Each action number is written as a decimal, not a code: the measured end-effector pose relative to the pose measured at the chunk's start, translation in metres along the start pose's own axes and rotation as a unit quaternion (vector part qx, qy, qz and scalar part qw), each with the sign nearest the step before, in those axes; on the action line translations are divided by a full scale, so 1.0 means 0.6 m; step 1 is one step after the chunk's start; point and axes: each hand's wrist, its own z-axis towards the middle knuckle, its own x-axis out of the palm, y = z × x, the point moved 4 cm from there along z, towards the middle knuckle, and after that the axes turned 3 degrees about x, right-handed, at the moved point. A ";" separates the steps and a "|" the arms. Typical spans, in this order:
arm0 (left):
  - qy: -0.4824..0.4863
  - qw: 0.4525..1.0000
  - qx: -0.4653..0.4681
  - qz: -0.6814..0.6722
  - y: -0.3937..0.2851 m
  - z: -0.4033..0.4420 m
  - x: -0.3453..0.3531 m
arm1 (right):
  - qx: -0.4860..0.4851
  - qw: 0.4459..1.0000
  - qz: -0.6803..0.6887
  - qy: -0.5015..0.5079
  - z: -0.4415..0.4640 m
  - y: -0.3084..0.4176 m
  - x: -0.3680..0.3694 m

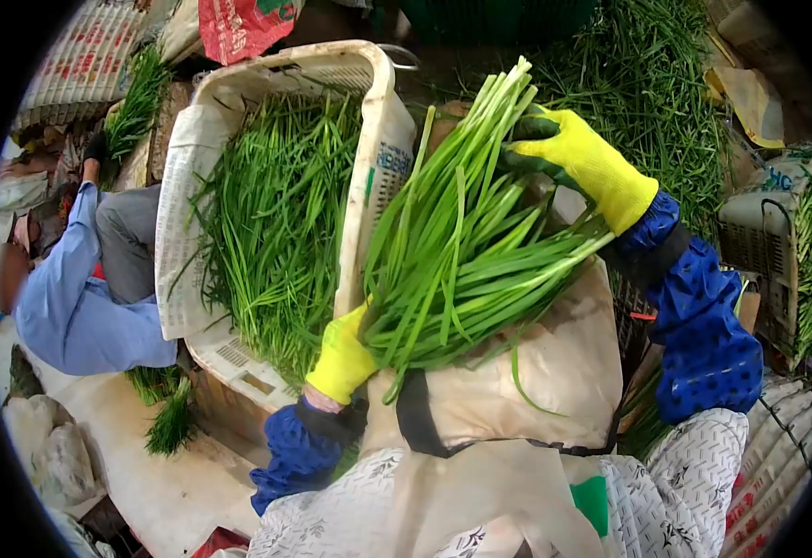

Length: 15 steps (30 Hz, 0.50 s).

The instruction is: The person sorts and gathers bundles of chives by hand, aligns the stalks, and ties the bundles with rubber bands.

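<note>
A large loose bunch of garlic chives (462,251) lies above my lap, its pale stalk ends pointing up and to the right. My left hand (343,355), in a yellow glove, is closed around the leafy lower-left side of the bunch. On the upper right, my right hand (583,163), in a yellow glove with a dark green palm, curls its fingers against the pale stalks. Part of its grip is hidden behind the leaves. A beige apron (564,372) covers my lap beneath the bunch.
Left of the bunch stands a white plastic basket (355,214) holding more chives (285,214). Loose greens (648,102) are heaped at the upper right, with another filled crate (759,232) at the right. A person in a blue shirt (90,321) sits at the far left.
</note>
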 end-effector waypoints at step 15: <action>-0.015 0.998 0.059 0.031 0.024 -0.007 0.004 | 0.028 0.817 -0.363 -0.448 -0.105 0.038 -0.311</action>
